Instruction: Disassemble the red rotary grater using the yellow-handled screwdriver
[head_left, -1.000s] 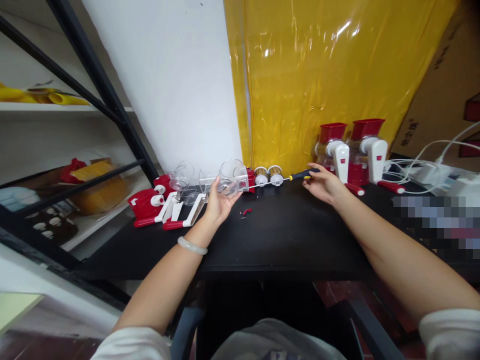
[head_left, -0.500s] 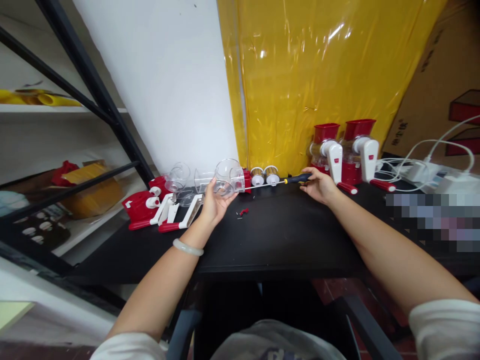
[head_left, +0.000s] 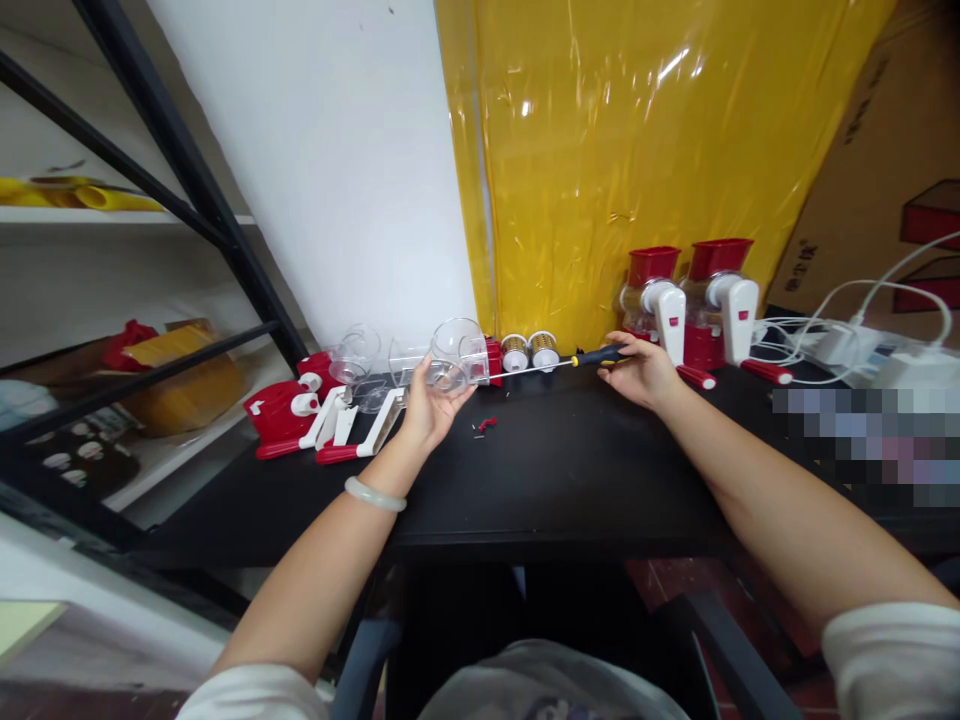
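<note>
My left hand [head_left: 433, 408] grips a clear plastic housing [head_left: 459, 350] that lies on its side, with a red part [head_left: 493, 361] at its right end. In my right hand [head_left: 637, 370] is the dark handle of a long screwdriver [head_left: 596, 356], held level and pointing left. Its shaft reaches the red end of the housing; the exact spot where the tip touches is too small to make out. Behind the shaft sit two drum-shaped pieces [head_left: 543, 350]. A small red piece [head_left: 487, 424] and tiny bits lie on the black table [head_left: 555, 480] below.
Red bases [head_left: 276, 412] and white cranks with red grips [head_left: 384, 424] lie at the left. Two assembled red-and-white grinders [head_left: 724, 300] stand at the right, beside white cables and adapters [head_left: 847, 342]. A black metal frame [head_left: 225, 225] rises at the left.
The screwdriver handle and my right hand have shifted very slightly to the right. My left hand keeps its hold on the housing.
</note>
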